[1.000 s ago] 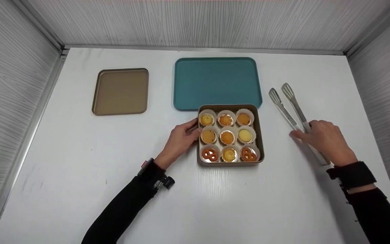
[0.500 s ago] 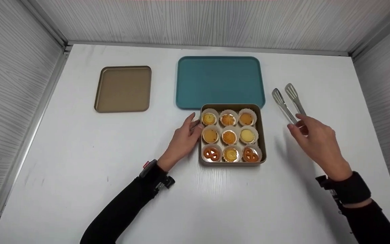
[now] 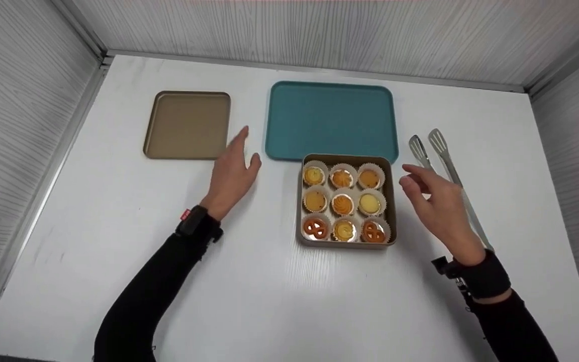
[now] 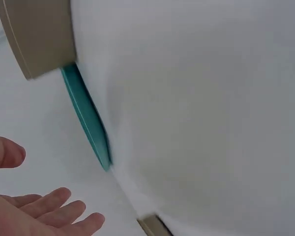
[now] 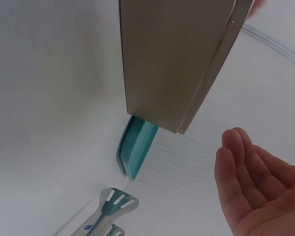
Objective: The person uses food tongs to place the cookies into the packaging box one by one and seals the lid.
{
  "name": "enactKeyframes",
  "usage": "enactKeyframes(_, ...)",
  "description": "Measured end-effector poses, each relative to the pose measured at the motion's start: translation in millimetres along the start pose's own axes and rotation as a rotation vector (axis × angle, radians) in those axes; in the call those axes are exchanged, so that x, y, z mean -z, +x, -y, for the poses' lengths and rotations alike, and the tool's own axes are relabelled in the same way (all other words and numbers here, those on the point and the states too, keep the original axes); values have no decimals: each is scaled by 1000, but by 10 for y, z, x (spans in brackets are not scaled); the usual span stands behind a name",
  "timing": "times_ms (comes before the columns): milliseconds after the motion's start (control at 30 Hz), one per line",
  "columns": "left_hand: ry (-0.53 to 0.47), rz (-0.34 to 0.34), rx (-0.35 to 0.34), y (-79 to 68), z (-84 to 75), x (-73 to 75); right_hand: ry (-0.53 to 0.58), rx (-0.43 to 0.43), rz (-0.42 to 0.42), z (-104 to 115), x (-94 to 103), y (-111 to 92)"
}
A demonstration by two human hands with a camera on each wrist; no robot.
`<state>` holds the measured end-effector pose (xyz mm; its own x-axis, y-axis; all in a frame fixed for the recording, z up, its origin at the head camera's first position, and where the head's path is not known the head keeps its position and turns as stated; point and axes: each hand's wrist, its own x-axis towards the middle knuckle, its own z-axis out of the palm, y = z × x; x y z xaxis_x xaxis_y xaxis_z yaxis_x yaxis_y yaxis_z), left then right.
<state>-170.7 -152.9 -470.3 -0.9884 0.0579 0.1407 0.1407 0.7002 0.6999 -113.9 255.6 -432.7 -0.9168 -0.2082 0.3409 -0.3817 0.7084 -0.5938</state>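
Note:
In the head view a square tin (image 3: 350, 245) stands mid-table, holding several small pastries and cookies in white paper cups, two of them pretzel-shaped. My left hand (image 3: 230, 176) is apart from it, fingers extended, near the right front corner of a gold-brown square tray (image 3: 189, 125). Just right of the tin hovers my right hand (image 3: 438, 203), fingers loosely bent and holding nothing. Metal serving tongs (image 3: 451, 168) with slotted ends lie beyond it, partly hidden by that hand. The right wrist view shows the tin's side wall (image 5: 172, 59) and the tongs' slotted heads (image 5: 117, 200).
Behind the tin a teal rectangular tray (image 3: 330, 120) lies flat, its front edge overlapped by the tin in the head view. Pale wood-grain panels (image 3: 309, 35) border the white table (image 3: 279, 301) at the back and both sides.
My left hand has let go of the tin's left side and moved left toward the gold-brown tray. The right hand has released the tongs and moved left to beside the tin.

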Motion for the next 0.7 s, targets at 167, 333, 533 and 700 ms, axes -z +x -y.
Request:
enactKeyframes(167,256,-108,-6,307,463,405,19,50,-34,23,-56,-33)
enactKeyframes(333,385,-55,213,487,912,777,21,117,-49,72,-72,-96)
enactKeyframes(533,377,36,446,507,1229,1038,12,163,-34,155,-90,-202)
enactKeyframes(700,482,8,395,424,1357,1069,17,179,-30,178,-83,-212)
